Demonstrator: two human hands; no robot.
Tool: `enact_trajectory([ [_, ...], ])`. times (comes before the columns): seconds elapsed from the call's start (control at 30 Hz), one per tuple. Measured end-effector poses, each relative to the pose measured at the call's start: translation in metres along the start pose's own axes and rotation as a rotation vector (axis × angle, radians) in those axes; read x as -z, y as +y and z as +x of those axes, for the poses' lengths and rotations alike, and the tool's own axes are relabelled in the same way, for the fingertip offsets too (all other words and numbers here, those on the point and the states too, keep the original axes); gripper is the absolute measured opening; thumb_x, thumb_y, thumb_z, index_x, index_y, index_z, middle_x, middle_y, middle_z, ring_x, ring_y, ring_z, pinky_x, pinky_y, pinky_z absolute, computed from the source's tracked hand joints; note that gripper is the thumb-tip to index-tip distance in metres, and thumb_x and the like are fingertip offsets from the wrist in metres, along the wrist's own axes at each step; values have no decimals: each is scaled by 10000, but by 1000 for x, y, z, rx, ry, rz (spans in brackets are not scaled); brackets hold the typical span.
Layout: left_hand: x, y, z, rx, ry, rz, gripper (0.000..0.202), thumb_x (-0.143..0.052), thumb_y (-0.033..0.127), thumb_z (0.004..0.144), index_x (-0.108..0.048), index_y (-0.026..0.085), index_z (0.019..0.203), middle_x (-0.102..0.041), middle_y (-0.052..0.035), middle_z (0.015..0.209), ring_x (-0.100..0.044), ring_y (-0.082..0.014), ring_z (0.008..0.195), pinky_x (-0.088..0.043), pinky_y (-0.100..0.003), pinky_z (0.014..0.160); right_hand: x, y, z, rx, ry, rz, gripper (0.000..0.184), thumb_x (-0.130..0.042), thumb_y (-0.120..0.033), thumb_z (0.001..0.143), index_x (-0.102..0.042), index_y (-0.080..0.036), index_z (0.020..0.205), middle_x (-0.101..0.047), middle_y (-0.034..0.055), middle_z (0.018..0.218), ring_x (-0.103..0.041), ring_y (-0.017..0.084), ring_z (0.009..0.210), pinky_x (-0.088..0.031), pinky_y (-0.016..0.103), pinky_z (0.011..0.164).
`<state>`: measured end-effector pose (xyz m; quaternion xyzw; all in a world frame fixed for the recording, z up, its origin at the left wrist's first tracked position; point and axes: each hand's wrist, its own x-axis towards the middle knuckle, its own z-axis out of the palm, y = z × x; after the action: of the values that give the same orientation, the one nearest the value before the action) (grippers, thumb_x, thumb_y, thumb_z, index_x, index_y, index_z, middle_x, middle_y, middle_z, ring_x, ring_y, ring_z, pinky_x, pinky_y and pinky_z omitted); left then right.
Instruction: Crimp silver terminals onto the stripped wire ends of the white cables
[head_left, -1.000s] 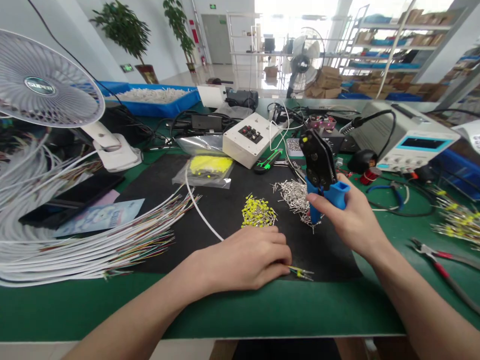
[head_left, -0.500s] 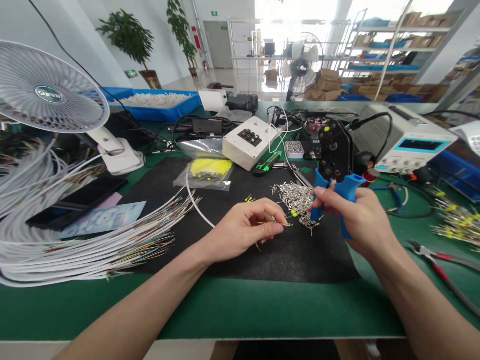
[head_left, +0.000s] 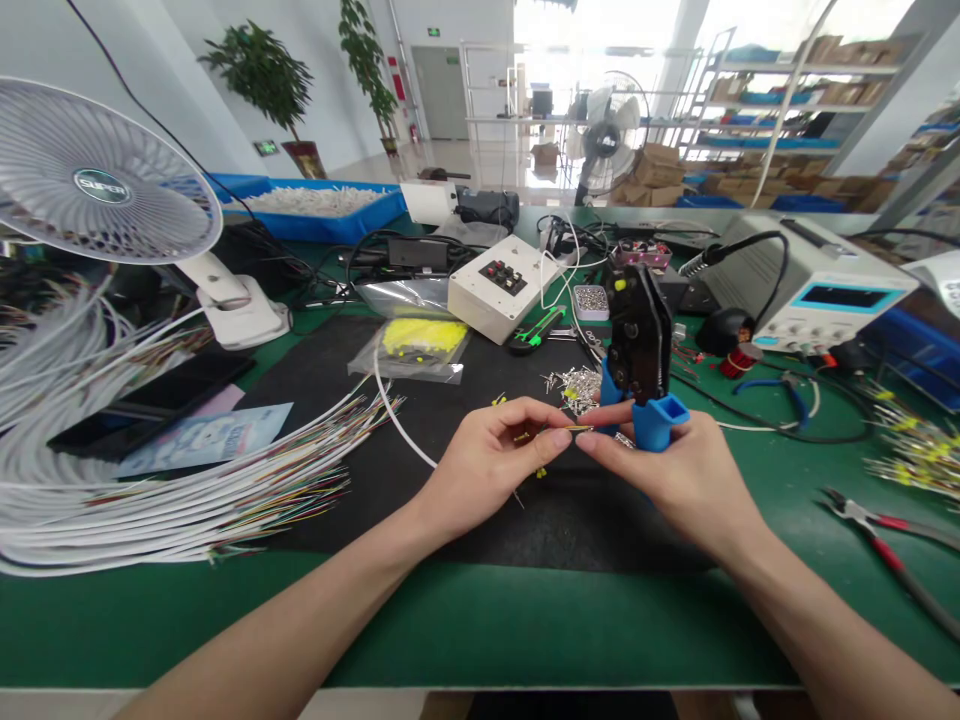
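Note:
Between its thumb and fingers, my left hand [head_left: 499, 450] pinches thin coloured wires [head_left: 576, 429] of a white cable [head_left: 401, 422]. My right hand [head_left: 675, 460] has a crimping tool [head_left: 639, 335] with a black head and blue handles tucked in its grip, head pointing up. Its thumb and index fingertip meet the wire ends beside my left fingertips; whether they pinch a terminal there is too small to tell. Just behind the hands, a pile of small metal terminals [head_left: 574, 388] lies on the black mat [head_left: 517, 545], partly hidden by the tool. Yellow-sleeved pieces hang under my left hand.
White cables with bared coloured wires [head_left: 300, 470] spread at the left, near a desk fan [head_left: 240, 310]. A bag of yellow sleeves [head_left: 424, 343] and a beige switch box [head_left: 487, 300] stand behind. Red-handled cutters [head_left: 874, 530] and a power supply [head_left: 817, 280] are at the right.
My right hand has moved left with the crimping tool, bringing its thumb and index finger to the wire ends at my left fingertips. My left hand has hardly moved.

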<state>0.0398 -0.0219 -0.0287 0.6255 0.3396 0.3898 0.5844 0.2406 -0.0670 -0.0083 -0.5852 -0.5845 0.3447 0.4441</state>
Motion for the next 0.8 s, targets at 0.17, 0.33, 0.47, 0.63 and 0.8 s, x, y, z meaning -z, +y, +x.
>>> enact_trajectory([
  [0.17,-1,0,-1,-9,-9,7,197,-746,342,887,-754,175,993,-710,-42,920,-621,-154,839,-477,-245,753,-6,-1,-2,33,26,-63,234,-782,-436,817,-803,-231,928,-738,35,946,-667,208,815,-503,359,778],
  [0.33,-2,2,-2,-34,-1,30,207,-724,337,910,-769,176,1033,-732,-58,978,-641,-161,887,-488,-246,797,-6,0,-1,-23,20,-24,239,-808,-431,787,-790,-213,885,-739,20,850,-654,192,760,-494,332,726],
  [0.47,-1,4,-2,-80,23,123,203,-715,337,917,-784,179,1024,-722,-52,942,-630,-158,852,-472,-254,770,-6,2,1,-45,9,17,253,-820,-445,775,-795,-214,876,-725,6,782,-628,174,718,-475,316,702],
  [0.63,3,4,-1,-156,174,163,167,-713,322,916,-766,183,989,-711,-42,917,-625,-165,839,-470,-272,757,-8,7,2,-131,-30,44,338,-819,-525,760,-776,-206,863,-719,4,740,-596,169,670,-453,311,656],
  [0.8,11,8,3,-430,549,212,94,-722,259,905,-757,200,969,-690,-32,909,-610,-157,841,-471,-279,762,-14,10,-2,-154,-147,58,389,-750,-583,815,-738,-195,830,-750,37,880,-654,222,829,-464,346,761],
])
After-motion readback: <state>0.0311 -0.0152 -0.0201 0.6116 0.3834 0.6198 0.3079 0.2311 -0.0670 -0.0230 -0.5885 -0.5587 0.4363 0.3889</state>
